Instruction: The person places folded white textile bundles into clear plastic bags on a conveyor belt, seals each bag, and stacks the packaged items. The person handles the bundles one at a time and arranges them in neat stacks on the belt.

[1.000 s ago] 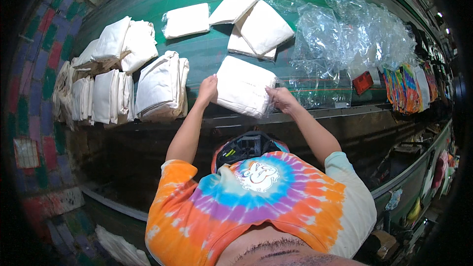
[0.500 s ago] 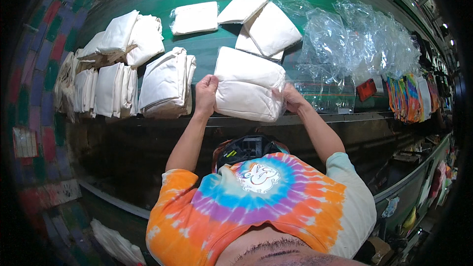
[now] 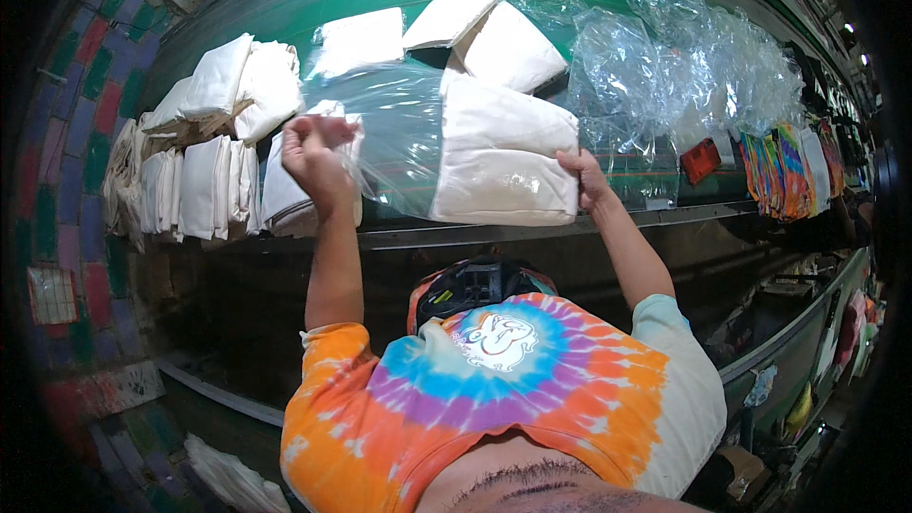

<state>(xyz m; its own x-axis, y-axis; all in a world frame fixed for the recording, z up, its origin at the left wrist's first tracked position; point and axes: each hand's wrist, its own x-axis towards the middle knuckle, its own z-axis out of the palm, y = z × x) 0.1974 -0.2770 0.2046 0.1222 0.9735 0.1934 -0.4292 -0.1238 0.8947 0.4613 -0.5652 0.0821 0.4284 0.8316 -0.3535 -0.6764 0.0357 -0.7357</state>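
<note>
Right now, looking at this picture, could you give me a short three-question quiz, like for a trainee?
1. True or false: the left hand pinches a clear plastic bag.
2. What does the right hand grip?
3. The stack of folded cloths lies on which side: A the person's left, B the person's right?

Key: 1 true. 2 The folded cream cloth, partly inside the bag. 3 A.

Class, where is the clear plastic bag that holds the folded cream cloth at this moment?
In the head view, centre: the clear plastic bag stretches between the left hand and right hand, above the green table's front edge.
</note>
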